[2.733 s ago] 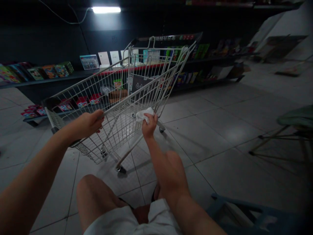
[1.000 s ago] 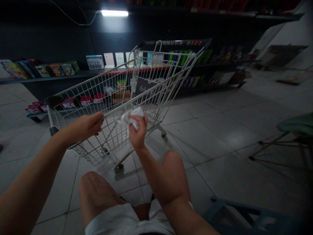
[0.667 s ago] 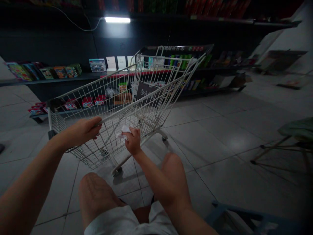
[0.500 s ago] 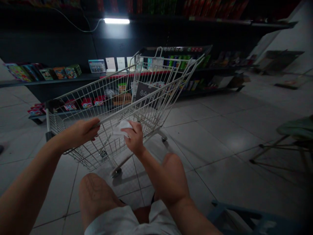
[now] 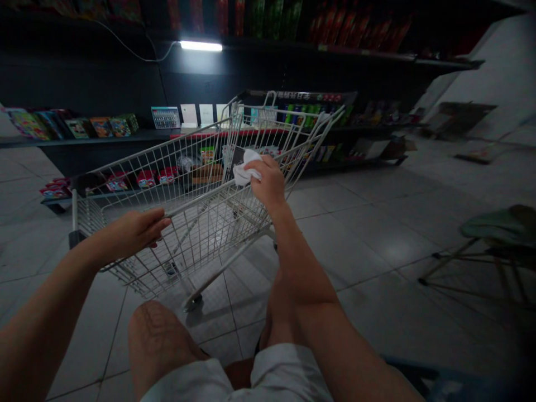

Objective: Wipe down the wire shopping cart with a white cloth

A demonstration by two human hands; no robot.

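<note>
Our left hand (image 5: 133, 234) grips the top rail (image 5: 209, 195) of the wire shopping cart (image 5: 196, 245); our right hand (image 5: 270, 181) clenches a crumpled white cloth (image 5: 246, 167), which bulges from its thumb side, just above that rail.

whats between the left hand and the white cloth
In the head view, the white wire basket of a shopping cart lies between the left hand and the crumpled white cloth.
</note>
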